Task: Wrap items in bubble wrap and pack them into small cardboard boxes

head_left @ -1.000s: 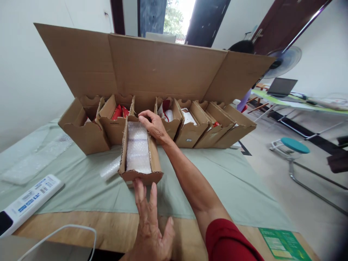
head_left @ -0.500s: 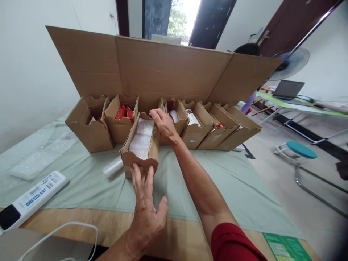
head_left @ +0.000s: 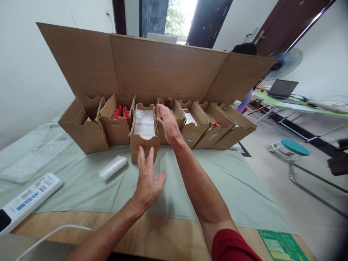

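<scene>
A narrow cardboard box (head_left: pixel 144 146) filled with bubble-wrapped items (head_left: pixel 144 123) stands partly forward of a row of similar boxes. My left hand (head_left: pixel 148 177) touches its front wall with fingers stretched and thumb apart. Beside its right side is my right hand (head_left: pixel 169 123), fingers extended; whether it touches the box wall I cannot tell. To the left, a box (head_left: pixel 115 127) holds red packets (head_left: pixel 121 111). Just right of the middle box stands another box (head_left: pixel 178 112), partly hidden by my right hand. A roll of bubble wrap (head_left: pixel 112 167) lies on the cloth nearby.
A tall cardboard panel (head_left: pixel 165 69) rises behind the boxes. On the left lie flat bubble wrap (head_left: pixel 38 157) and a white power strip (head_left: pixel 31 201) with a cable (head_left: pixel 54 232). A green leaflet (head_left: pixel 281 244) lies front right. A teal stool (head_left: pixel 295 147) stands on the floor.
The middle box has slid back toward the row, between its neighbours, with my left hand following at its front. My right hand has come off its far rim to its right side.
</scene>
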Available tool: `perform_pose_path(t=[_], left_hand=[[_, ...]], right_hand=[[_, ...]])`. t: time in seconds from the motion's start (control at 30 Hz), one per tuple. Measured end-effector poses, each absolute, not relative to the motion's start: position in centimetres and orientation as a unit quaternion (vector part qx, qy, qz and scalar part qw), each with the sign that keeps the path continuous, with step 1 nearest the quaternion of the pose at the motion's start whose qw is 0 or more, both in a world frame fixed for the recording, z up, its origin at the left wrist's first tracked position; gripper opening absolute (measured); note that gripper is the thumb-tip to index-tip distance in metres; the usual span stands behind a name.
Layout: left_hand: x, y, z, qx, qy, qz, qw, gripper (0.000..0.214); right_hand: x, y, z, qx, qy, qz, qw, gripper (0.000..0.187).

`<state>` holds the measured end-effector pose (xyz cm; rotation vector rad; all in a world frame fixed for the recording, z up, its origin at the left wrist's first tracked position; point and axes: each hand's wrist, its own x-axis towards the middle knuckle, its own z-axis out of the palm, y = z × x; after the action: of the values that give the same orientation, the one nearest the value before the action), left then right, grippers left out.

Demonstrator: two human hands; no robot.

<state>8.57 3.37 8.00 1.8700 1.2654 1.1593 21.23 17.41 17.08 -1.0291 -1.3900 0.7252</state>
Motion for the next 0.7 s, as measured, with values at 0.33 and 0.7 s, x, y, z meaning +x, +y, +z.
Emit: perform_pose_path(t=[0.33, 0.7], left_hand=[[11.0, 12.7, 9.7, 0.728, 0.511, 0.373, 0.264, 0.084], [4.0, 8.9, 9.1, 0.801, 0.54, 0.233, 0.111, 0.06]], right_hand=[[25.0, 11.9, 15.5, -0.444, -0.518, 0.315, 0.66, 0.045], [20.8, 11.3, 15.1, -0.463, -0.629, 0.337, 0.527, 0.026]])
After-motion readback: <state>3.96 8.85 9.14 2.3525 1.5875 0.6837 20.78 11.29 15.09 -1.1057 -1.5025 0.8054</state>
